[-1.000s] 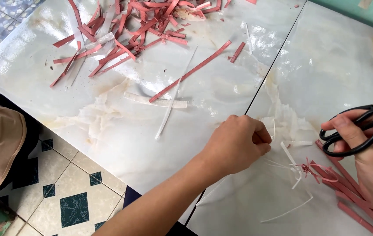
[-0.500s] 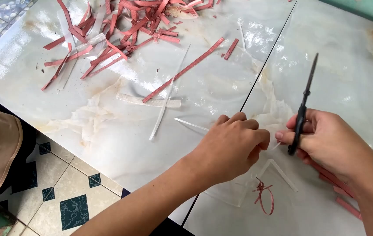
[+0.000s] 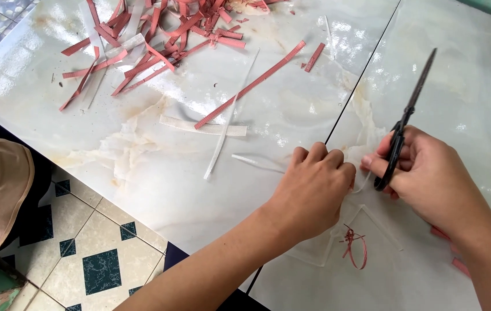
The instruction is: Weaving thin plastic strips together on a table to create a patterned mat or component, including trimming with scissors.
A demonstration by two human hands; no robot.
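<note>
Left hand (image 3: 314, 190) fisted on the marble bench (image 3: 199, 190), grip contents hidden. Right hand (image 3: 429, 178) clamped on black scissors (image 3: 404, 124), blades together, pointing away. Red and white strips (image 3: 153, 34) piled far-left; red ribbon scrap (image 3: 356, 245) near the front edge. Bare bench between.

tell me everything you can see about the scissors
The scissors are black, with dull dark blades that look like metal and black looped handles. The blades are shut and point up and away over the pale marble-look table, tilted slightly to the right. The right hand grips the handles, fingers wrapped round them so the loops are partly hidden. The left hand sits close beside it, not touching the scissors.
</note>
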